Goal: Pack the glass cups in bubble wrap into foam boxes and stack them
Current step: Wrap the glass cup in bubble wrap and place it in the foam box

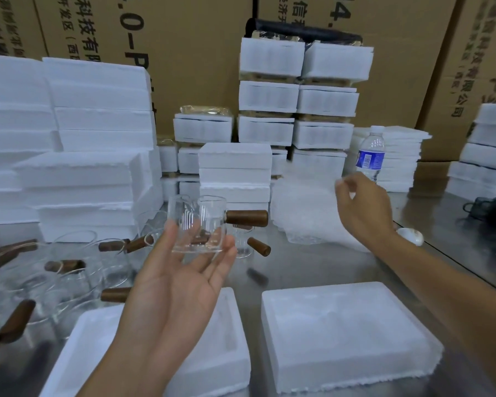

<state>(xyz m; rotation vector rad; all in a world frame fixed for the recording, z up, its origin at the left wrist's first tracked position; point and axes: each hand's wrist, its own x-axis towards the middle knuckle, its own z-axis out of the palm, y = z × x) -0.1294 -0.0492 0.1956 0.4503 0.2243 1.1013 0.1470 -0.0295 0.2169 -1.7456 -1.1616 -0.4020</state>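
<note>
**Packing Under Way, Many Cups Unwrapped**

A glass cup with a wooden handle rests on the flat, upturned fingers of the left hand above the worktop. The right hand pinches the edge of a bubble wrap sheet. Two foam boxes lie unfilled in front. Finished stacks stand behind, and the loose cups at left suggest much packing remains.
</note>
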